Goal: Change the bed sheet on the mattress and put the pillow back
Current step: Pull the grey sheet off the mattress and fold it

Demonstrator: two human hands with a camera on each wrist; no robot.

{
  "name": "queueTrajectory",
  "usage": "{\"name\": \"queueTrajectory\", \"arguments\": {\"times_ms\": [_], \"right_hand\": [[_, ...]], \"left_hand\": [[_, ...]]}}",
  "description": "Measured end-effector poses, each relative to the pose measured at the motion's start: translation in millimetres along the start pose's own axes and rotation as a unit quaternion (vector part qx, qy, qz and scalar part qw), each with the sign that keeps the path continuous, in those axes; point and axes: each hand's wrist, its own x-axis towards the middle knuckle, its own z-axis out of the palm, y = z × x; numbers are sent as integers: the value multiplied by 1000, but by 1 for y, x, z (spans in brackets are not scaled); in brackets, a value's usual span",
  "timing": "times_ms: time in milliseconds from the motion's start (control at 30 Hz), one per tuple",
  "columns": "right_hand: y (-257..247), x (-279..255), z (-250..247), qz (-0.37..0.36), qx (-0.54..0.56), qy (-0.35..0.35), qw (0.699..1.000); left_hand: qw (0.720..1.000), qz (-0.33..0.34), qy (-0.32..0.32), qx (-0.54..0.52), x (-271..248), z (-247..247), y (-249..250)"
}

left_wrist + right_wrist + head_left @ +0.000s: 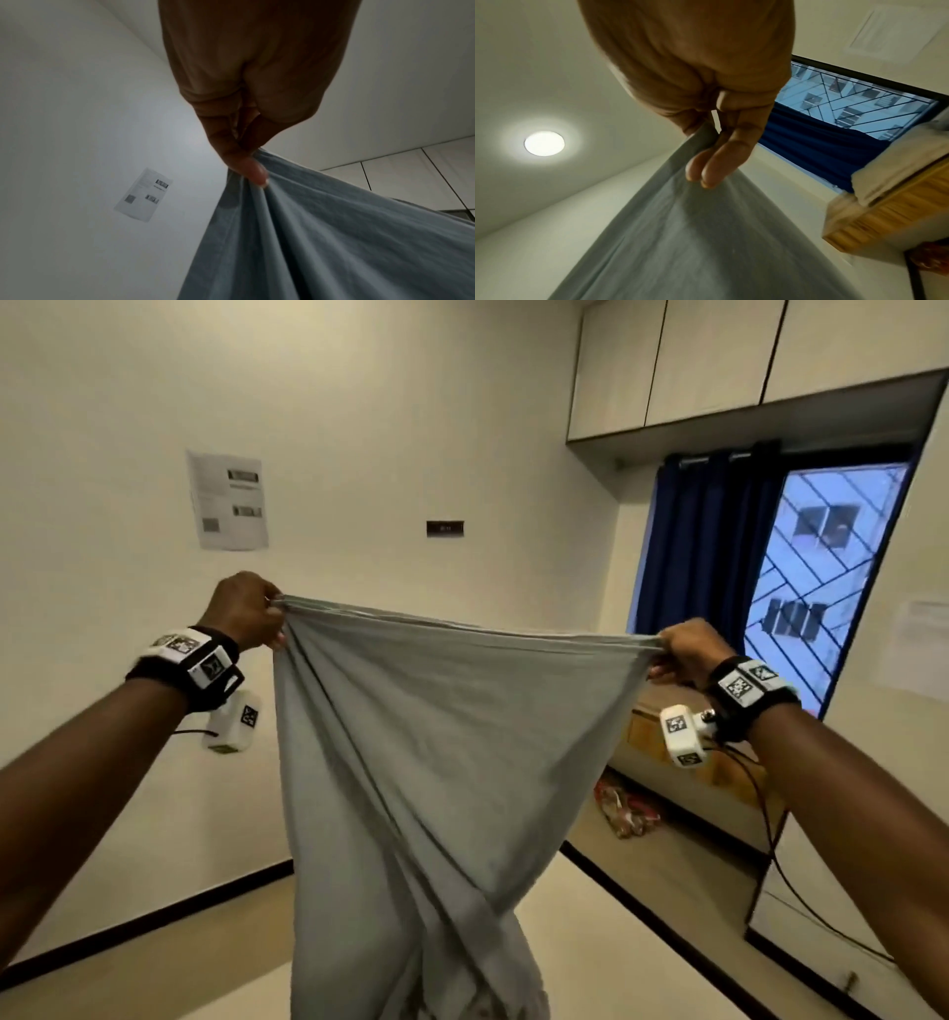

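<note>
A grey bed sheet (441, 737) hangs in the air in front of me, stretched along its top edge between both hands, its lower part falling in bunched folds out of the bottom of the head view. My left hand (249, 611) pinches the upper left corner; the left wrist view shows the hand (246, 160) gripping the gathered grey bed sheet (321, 233). My right hand (685, 649) pinches the upper right corner; the right wrist view shows its fingers (713, 168) curled over the grey bed sheet (680, 233). No pillow shows.
A wooden bed frame (667, 752) with a mattress stands under the window (821, 588) at the right, beside a dark blue curtain (703, 546). A red patterned cloth (624, 806) lies on the floor by it. White wall ahead carries a paper notice (228, 500).
</note>
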Motion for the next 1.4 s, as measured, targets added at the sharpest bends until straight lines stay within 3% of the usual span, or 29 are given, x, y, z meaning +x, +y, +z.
{"name": "queueTrajectory", "arguments": {"times_ms": [167, 300, 433, 500, 567, 633, 733, 800, 933, 1067, 1200, 1267, 1333, 1400], "right_hand": [[-87, -11, -21, -76, 135, 70, 985], [-139, -27, -29, -110, 132, 56, 983], [-199, -10, -67, -191, 247, 116, 943], [-218, -7, -79, -187, 244, 122, 944], [-222, 2, -85, -172, 266, 66, 946], [-226, -14, -91, -176, 264, 56, 947], [-236, -25, -109, -223, 325, 122, 911], [-237, -25, -110, -230, 366, 133, 892], [-226, -24, -115, -244, 304, 101, 916], [-238, -29, -142, -249, 375, 132, 883], [-237, -29, -122, -266, 238, 59, 932], [-241, -26, -137, -285, 292, 82, 909], [-243, -22, -146, -298, 348, 107, 883], [-239, -25, -134, -309, 314, 53, 896]], "left_hand": [[998, -14, 57, -8, 44, -38, 56], [989, 9, 123, 77, 72, -64, 91], [982, 34, 162, 88, 97, -89, 129], [983, 20, 173, 63, 107, -106, 154], [984, 2, 178, 27, 115, -114, 166], [987, -1, 162, 7, 118, -110, 165], [991, 44, 106, -72, 117, -95, 171], [985, 59, 130, -101, 127, -98, 182], [984, 69, 149, -70, 140, -114, 185], [984, 79, 158, 11, 128, -111, 206], [982, 51, 180, -15, 134, -117, 218], [984, 39, 176, -5, 137, -119, 208], [978, 73, 193, 13, 134, -113, 211], [973, 66, 221, 30, 138, -113, 218]]}}
